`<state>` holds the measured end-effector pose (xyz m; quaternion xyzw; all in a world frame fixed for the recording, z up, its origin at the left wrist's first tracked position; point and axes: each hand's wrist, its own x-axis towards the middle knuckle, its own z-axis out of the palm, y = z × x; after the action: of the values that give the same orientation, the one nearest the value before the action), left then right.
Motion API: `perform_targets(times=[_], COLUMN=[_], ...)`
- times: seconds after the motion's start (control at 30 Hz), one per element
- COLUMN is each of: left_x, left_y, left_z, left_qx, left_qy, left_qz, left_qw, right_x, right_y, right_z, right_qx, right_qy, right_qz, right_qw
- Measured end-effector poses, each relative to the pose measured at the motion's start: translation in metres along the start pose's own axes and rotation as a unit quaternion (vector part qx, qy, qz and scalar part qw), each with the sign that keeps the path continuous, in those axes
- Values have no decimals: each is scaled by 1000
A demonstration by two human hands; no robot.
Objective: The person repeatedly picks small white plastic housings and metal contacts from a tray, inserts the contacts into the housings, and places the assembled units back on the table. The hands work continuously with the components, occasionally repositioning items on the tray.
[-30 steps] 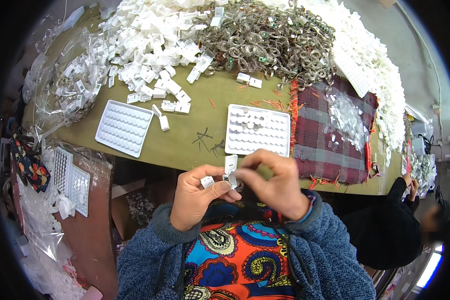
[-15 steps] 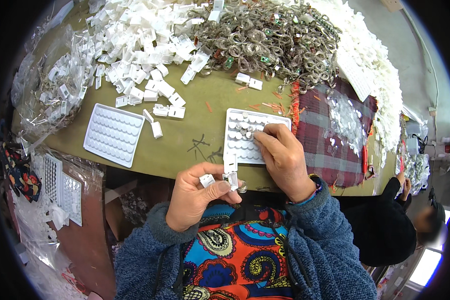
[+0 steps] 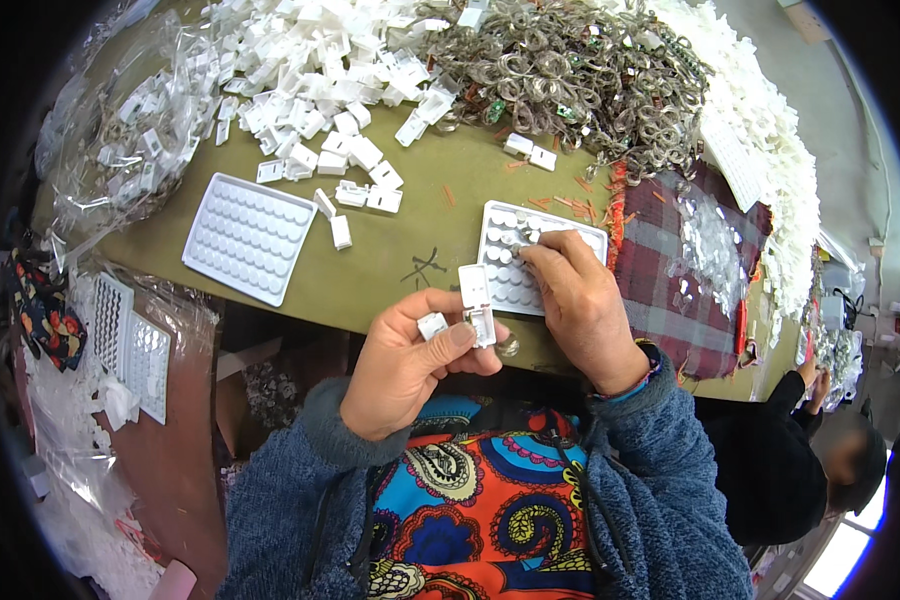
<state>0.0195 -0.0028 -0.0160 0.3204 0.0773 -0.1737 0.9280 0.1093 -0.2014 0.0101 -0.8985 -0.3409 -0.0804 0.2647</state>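
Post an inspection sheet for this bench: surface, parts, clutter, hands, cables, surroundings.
Surface: green table, dark marks near the front edge.
Job's things: open white case and a second white case in the left hand; right-hand tray with small silvery pieces; left-hand tray beside loose cases.
Clutter: heaped white cases, orange strips, clear plastic bag, plaid cloth bearing clear bits.
Hands: left hand grips the cases; right hand has fingertips at the right-hand tray, grip unclear.
Cables: tangled wire-like coils at the back.
Surroundings: another person at far right, in dark clothing.
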Motion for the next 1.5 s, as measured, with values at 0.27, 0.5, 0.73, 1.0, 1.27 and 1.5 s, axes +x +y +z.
perform_targets(times=[0.27,0.5,0.73,1.0,1.27,1.5], left_x=[-4,-12,-14,-14,-9,-6], left_y=[-12,-17,-14,-6,0,11], left_z=[3,5,2,10,5,5], left_qx=[-39,-32,-72,45,26,17], left_qy=[2,20,2,65,53,94], left_qz=[31,21,17,4,3,48], left_qw=[999,999,997,997,998,994], right_x=[-16,-23,-21,-16,-16,-10], right_y=[-46,-62,-62,-51,-55,-41], right_z=[-17,-14,-17,12,9,1], right_qx=[174,213,221,128,233,221], right_qy=[49,23,103,120,105,82], right_qz=[26,-17,14,-147,8,14], right_qw=[983,977,970,973,967,972])
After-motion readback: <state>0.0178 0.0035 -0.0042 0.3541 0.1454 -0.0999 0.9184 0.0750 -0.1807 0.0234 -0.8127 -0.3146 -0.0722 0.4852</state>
